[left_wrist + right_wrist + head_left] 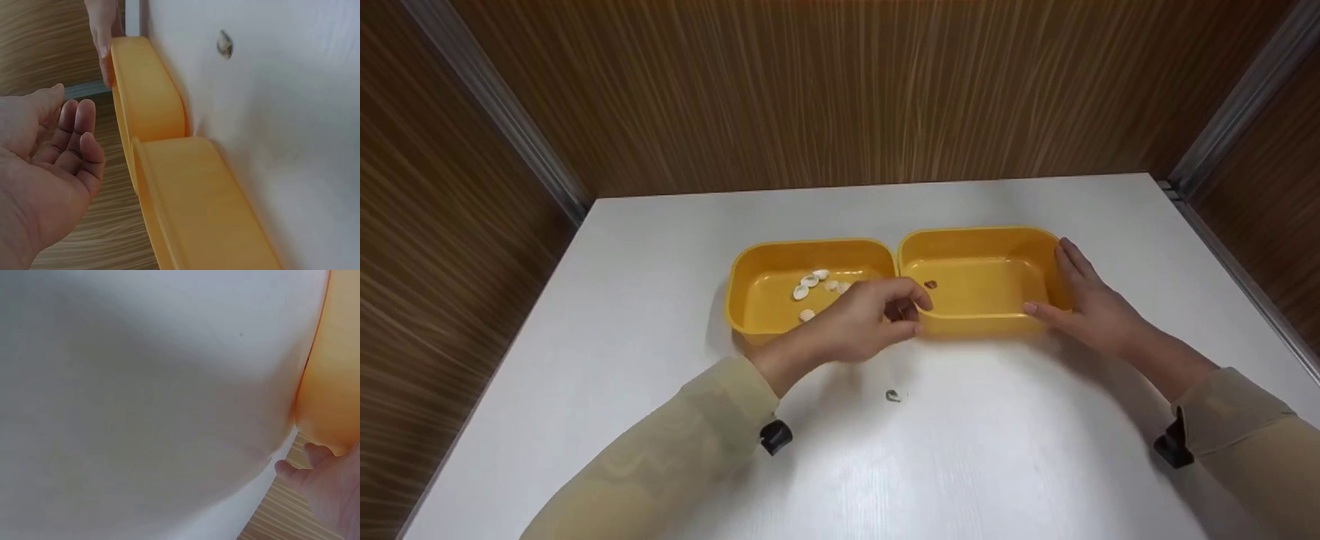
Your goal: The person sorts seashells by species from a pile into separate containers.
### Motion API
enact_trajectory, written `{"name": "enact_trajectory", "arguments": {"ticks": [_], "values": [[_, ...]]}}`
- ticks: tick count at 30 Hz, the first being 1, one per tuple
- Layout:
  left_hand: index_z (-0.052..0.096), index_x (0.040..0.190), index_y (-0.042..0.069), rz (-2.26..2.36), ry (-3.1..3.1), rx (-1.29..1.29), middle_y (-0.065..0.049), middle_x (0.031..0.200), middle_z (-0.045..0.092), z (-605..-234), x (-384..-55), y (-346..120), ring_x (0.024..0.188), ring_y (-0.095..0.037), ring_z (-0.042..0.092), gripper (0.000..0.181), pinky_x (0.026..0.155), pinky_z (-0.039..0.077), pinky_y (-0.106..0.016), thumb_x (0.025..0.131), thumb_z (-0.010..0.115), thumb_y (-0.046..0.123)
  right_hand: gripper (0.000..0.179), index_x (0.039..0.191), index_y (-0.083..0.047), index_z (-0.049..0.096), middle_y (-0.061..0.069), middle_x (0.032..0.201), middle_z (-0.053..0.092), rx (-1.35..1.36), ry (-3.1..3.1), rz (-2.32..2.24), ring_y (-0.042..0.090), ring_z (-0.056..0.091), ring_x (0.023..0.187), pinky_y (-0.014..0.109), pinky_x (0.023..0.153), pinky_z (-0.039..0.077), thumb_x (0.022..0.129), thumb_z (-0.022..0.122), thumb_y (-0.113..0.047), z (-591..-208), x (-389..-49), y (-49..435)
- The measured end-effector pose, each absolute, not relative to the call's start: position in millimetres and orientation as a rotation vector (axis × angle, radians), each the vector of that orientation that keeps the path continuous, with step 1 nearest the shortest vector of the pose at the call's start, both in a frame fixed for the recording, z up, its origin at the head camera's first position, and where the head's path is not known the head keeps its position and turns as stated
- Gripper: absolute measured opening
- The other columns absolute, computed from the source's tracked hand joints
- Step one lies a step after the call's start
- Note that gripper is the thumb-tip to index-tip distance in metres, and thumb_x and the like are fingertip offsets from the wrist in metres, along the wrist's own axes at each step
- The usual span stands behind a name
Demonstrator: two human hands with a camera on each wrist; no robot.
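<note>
Two yellow plastic bins stand side by side. The left bin (757,289) holds several small white shells (810,281); the right bin (982,240) has one small brown shell (931,284) at its left end. My left hand (870,319) hovers over the near side where the bins meet. Its fingers are loosely bent, thumb apart, and nothing shows between them in the left wrist view. My right hand (1091,311) holds the right bin's near right corner, thumb over the near rim and fingers along the outer end wall. A small dark-and-white shell (892,395) lies on the table before the bins.
The white table (622,420) has wood-grain panels (840,97) behind it and on both sides. Black straps (775,436) are worn near both sleeves. The bins' inner ends touch or nearly touch.
</note>
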State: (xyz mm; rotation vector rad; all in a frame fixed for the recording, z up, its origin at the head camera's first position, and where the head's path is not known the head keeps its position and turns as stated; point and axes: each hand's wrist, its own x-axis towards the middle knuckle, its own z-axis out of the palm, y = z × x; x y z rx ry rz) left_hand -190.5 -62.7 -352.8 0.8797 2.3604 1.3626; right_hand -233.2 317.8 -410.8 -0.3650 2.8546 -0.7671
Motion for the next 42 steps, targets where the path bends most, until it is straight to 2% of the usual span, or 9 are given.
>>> {"name": "enact_trajectory", "arguments": {"ticks": [3, 10, 16, 34, 42], "values": [[0.069, 0.118, 0.009, 1.329, 2.354, 0.91, 0.0, 0.1, 0.068, -360.2, -179.7, -67.5, 0.089, -0.011, 0.061, 0.016, 0.079, 0.051, -0.024, 0.102, 0.072, 0.008, 0.113, 0.169, -0.012, -0.011, 0.004, 0.176, -0.021, -0.36, 2.853, -0.77, 0.057, 0.011, 0.156, 0.078, 0.115, 0.021, 0.101, 0.062, -0.063, -410.7, -233.2, 317.3], [0.071, 0.116, 0.008, 1.3, 2.318, 0.901, 0.004, 0.095, 0.069, -387.6, -158.2, -78.9, 0.085, -0.006, 0.061, 0.018, 0.08, 0.051, -0.024, 0.099, 0.075, 0.007, 0.112, 0.169, -0.011, -0.011, 0.005, 0.176, -0.02, -0.371, 2.851, -0.76, 0.055, 0.009, 0.157, 0.077, 0.116, 0.02, 0.101, 0.061, -0.063, -413.4, -232.4, 316.0], [0.071, 0.117, 0.003, 1.265, 2.312, 0.84, 0.01, 0.089, 0.066, -406.1, -147.8, -87.3, 0.081, -0.006, 0.06, 0.02, 0.074, 0.048, -0.022, 0.098, 0.076, 0.008, 0.112, 0.169, -0.01, -0.01, 0.005, 0.176, -0.02, -0.377, 2.848, -0.756, 0.054, 0.008, 0.157, 0.077, 0.116, 0.02, 0.101, 0.061, -0.064, -413.3, -232.1, 315.5], [0.07, 0.115, 0.003, 1.271, 2.327, 0.753, 0.005, 0.09, 0.065, -437.4, -152.2, -90.2, 0.081, -0.006, 0.058, 0.018, 0.078, 0.049, -0.023, 0.097, 0.076, 0.005, 0.111, 0.169, -0.012, -0.011, 0.004, 0.176, -0.02, -0.381, 2.843, -0.774, 0.056, 0.008, 0.157, 0.078, 0.115, 0.019, 0.101, 0.061, -0.062, -411.7, -231.4, 315.7], [0.071, 0.111, 0.007, 1.208, 2.382, 0.794, 0.01, 0.089, 0.059, -442.7, -151.7, -88.4, 0.077, -0.003, 0.053, 0.017, 0.076, 0.046, -0.022, 0.096, 0.078, 0.008, 0.113, 0.169, -0.01, -0.009, 0.006, 0.177, -0.018, -0.375, 2.845, -0.799, 0.056, 0.008, 0.157, 0.077, 0.116, 0.018, 0.1, 0.064, -0.061, -414.5, -232.3, 316.6]]}}
